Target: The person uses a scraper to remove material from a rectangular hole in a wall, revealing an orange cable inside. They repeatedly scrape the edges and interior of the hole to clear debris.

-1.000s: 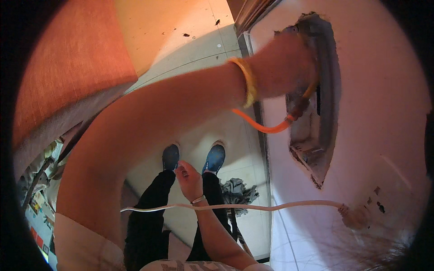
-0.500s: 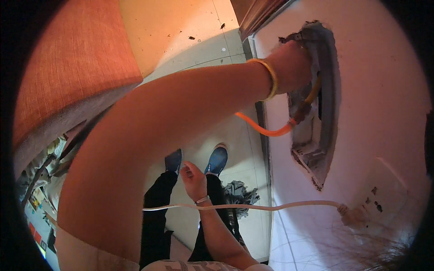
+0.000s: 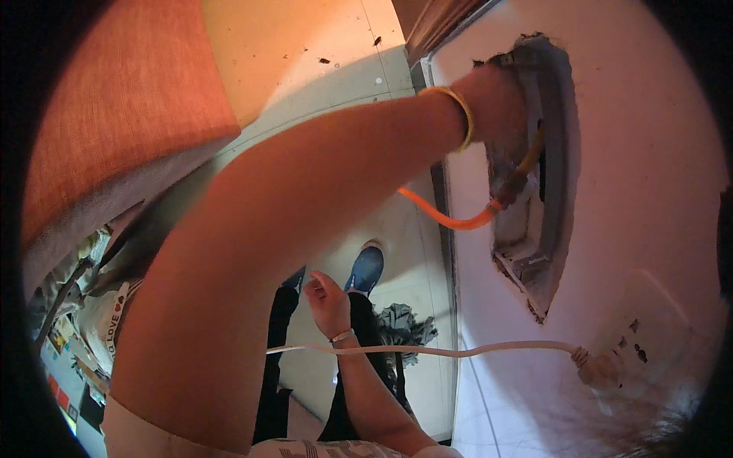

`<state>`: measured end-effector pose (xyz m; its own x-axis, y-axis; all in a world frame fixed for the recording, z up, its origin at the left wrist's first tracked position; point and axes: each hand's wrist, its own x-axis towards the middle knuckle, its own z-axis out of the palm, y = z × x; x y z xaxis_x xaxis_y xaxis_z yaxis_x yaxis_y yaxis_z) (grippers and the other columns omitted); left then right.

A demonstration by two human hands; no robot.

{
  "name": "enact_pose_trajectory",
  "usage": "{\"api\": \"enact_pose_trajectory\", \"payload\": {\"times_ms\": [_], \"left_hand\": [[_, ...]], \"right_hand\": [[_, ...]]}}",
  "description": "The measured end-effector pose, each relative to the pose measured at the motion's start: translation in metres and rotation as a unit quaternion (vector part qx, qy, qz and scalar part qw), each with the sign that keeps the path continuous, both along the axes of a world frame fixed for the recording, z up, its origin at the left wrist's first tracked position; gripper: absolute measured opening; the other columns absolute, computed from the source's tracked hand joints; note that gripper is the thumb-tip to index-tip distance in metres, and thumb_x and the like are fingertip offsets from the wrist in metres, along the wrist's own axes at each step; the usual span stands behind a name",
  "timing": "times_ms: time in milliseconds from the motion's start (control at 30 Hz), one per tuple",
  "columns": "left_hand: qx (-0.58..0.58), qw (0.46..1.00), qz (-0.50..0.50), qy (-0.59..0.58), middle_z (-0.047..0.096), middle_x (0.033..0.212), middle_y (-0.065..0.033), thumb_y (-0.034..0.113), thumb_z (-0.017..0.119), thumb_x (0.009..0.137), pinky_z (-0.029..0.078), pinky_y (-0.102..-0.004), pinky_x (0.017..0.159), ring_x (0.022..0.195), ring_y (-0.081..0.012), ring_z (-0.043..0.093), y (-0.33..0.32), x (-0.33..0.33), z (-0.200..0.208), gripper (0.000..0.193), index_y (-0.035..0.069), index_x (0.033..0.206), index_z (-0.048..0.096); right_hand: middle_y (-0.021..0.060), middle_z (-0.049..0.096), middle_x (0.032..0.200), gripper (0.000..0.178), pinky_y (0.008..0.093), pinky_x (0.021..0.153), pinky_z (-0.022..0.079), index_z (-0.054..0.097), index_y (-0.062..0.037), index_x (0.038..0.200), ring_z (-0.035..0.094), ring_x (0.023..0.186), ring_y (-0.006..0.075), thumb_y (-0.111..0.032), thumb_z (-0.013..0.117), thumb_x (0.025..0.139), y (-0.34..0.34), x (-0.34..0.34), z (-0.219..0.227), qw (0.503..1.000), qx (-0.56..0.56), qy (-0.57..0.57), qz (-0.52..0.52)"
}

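My left arm stretches across the view to a long recess [image 3: 561, 160] cut into the pale wall. Inside its upper part is my left hand [image 3: 496, 103], a yellow band round the wrist; its fingers are hidden, so what they touch cannot be seen. Just below that hand, an orange hose [image 3: 458, 224] enters the recess and joins a darker fitting [image 3: 510, 189]. My right hand [image 3: 328, 305] hangs low over my legs, fingers loosely curled with nothing visible in them, and a bracelet sits on its wrist.
A white cable [image 3: 458, 353] runs to a plug [image 3: 599, 369] on the wall, crossing above my right forearm. An orange cloth-covered piece of furniture [image 3: 130, 114] stands at upper left, clutter below it. Grey crumpled material [image 3: 405, 327] lies beside my feet. Dark debris [image 3: 324, 61] dots the floor.
My left forearm has shifted slightly to the right and up, with the hand a little deeper in the recess. My right hand has stayed in place.
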<state>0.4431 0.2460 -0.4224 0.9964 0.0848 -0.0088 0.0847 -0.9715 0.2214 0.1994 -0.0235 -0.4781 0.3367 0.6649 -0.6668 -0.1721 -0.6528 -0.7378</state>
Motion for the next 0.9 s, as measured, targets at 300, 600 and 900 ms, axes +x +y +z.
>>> {"api": "enact_pose_trajectory", "payload": {"times_ms": [300,600,900], "left_hand": [[-0.348,0.906,0.133,-0.202,0.063,0.094,-0.0102,0.000,0.060,0.073,0.052,-0.0369,0.078,0.089,-0.0308,0.061,-0.033,-0.023,-0.027,0.032,0.008,0.104,0.062],[-0.279,0.927,0.103,-0.228,0.062,0.089,-0.0064,0.008,0.065,0.068,0.045,-0.0388,0.081,0.092,-0.0255,0.058,-0.033,0.000,-0.037,0.025,0.012,0.093,0.064],[-0.083,0.957,0.188,-0.203,0.061,0.092,-0.0004,0.019,0.060,0.070,0.033,-0.0439,0.087,0.101,-0.0212,0.052,-0.045,0.016,-0.045,0.022,0.019,0.090,0.068]], "right_hand": [[0.0115,0.065,0.085,0.028,0.0303,0.065,0.051,0.057,-0.0037,0.108,0.064,0.075,0.0214,-0.011,0.062,0.081,0.000,-0.001,-0.001,0.999,0.022,0.012,-0.022],[0.0117,0.064,0.087,0.031,0.0319,0.064,0.052,0.057,-0.0043,0.109,0.064,0.074,0.0234,-0.012,0.064,0.080,-0.001,-0.002,-0.004,1.000,-0.001,0.025,-0.001],[0.0115,0.065,0.087,0.030,0.0316,0.064,0.052,0.057,-0.0044,0.108,0.065,0.074,0.0238,-0.013,0.063,0.080,0.005,0.009,0.009,0.997,0.001,-0.040,0.063]]}}
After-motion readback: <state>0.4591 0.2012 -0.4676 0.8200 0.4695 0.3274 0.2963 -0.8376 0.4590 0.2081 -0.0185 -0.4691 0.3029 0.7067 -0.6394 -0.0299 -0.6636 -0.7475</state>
